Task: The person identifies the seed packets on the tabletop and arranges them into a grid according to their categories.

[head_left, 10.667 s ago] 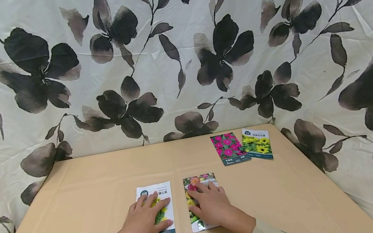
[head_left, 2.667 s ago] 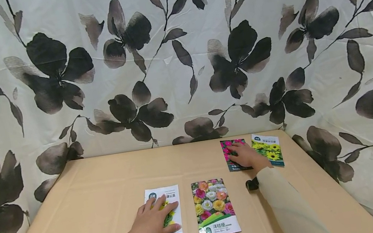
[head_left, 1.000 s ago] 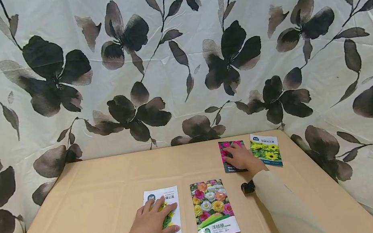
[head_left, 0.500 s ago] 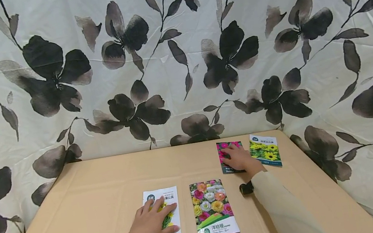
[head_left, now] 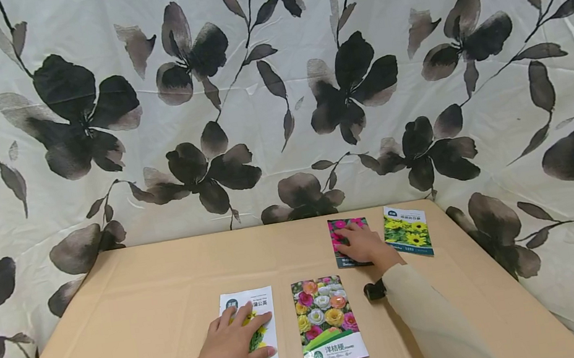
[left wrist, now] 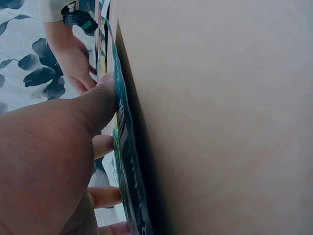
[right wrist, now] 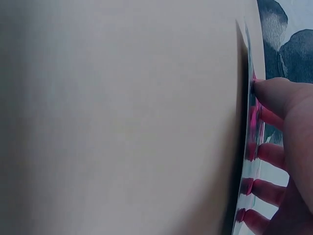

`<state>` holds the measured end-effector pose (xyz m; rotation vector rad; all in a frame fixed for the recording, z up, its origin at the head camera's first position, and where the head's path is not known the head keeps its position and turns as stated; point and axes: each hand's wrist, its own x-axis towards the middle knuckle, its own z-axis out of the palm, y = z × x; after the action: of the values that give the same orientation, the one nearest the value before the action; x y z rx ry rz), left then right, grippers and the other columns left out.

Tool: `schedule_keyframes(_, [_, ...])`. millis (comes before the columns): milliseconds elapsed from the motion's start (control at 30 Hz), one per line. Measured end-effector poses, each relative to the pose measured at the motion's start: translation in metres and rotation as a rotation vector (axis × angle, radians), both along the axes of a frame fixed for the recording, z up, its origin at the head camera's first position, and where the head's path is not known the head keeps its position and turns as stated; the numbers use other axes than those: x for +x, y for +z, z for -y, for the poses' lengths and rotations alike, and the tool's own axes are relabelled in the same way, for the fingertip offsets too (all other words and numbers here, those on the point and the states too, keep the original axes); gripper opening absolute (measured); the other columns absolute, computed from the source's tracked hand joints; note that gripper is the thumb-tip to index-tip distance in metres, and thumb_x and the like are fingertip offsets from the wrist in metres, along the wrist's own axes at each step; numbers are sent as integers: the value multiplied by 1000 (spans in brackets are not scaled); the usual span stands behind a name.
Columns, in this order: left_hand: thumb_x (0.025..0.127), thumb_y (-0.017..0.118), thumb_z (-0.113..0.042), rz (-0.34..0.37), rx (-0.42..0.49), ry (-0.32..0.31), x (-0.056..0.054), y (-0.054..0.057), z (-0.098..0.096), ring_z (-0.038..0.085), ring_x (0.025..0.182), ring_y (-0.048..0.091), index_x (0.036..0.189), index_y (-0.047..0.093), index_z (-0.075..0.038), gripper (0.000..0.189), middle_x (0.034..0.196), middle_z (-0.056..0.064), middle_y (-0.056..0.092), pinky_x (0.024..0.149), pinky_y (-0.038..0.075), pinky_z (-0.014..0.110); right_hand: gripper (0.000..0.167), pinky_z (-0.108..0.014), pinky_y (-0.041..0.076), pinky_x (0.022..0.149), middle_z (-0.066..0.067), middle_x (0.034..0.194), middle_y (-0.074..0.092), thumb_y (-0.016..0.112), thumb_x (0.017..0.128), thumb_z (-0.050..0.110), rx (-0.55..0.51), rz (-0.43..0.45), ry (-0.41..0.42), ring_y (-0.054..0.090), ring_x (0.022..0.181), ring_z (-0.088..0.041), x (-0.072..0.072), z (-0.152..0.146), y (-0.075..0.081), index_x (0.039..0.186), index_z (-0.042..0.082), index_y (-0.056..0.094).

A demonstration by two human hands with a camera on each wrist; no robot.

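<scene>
My left hand [head_left: 237, 346] rests with spread fingers on a white seed packet [head_left: 269, 332] with yellow flowers, near the front of the table. Its fingertips press the packet's face in the left wrist view, where a dark green lower edge [left wrist: 128, 147] lifts slightly off the surface. Farther back, my right hand [head_left: 359, 244] lies on a seed packet with magenta flowers [head_left: 334, 240]. In the right wrist view the thumb and fingertips [right wrist: 264, 152] touch that packet's face from above. Between the hands lies a seed packet with mixed roses-like blooms [head_left: 331, 322], untouched.
A yellow-flower seed packet [head_left: 408, 232] lies at the back right, beside the magenta one with a narrow gap. The tan table [head_left: 159, 299] ends at a floral cloth [head_left: 260, 83] hanging behind it and along the right side.
My right hand came off the mixed-bloom packet earlier and moved to the magenta packet, which has slid left, away from the yellow-flower one it overlapped. My left hand stays put.
</scene>
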<state>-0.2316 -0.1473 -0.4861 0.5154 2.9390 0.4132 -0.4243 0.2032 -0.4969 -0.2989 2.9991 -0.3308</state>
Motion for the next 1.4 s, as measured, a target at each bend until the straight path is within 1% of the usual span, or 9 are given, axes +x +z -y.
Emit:
schedule_keyframes(200, [86,70,-65,-2,-4,-2,-2,-1,1,49,144,38,143,59,-34,66,157,12,48,110,33,70,56,-72,34,111,-19,160,40,58,103,44,-3,-17,15,33,148,-51,0,7,2,154,21,49])
schedule_keyframes(467, [86,69,-66,3,-2,-12,-4,-1,2,49,145,37,144,59,-35,66,157,12,48,110,33,70,56,-71,34,112,-18,162,38,57,103,45,-3,-1,14,31,149,-51,-1,14,2,154,23,48])
schedule_keyframes(667, [86,68,-67,3,-2,-17,-4,-2,4,49,145,38,144,59,-35,67,158,12,47,110,33,70,56,-71,34,111,-17,161,39,57,103,45,-9,-3,21,31,149,-51,-1,20,1,153,23,49])
schedule_keyframes(933, [86,69,-67,11,4,-14,-5,0,5,49,145,37,144,59,-35,67,158,12,47,111,32,70,56,-71,33,112,-16,161,40,57,103,47,-10,-9,26,32,149,-50,0,29,1,152,23,50])
schedule_keyframes(1267, [86,68,-68,-29,37,-42,-9,-5,8,51,143,38,143,60,-34,67,155,14,50,108,32,74,53,-71,34,112,-15,161,41,57,103,45,-16,-19,39,32,149,-50,0,38,3,151,26,52])
schedule_keyframes(1400, [86,67,-68,-10,27,-37,-11,-4,8,50,144,37,144,59,-35,67,157,13,48,110,31,73,52,-70,35,111,-15,159,43,59,102,45,-27,-24,35,34,147,-49,0,41,3,150,25,53])
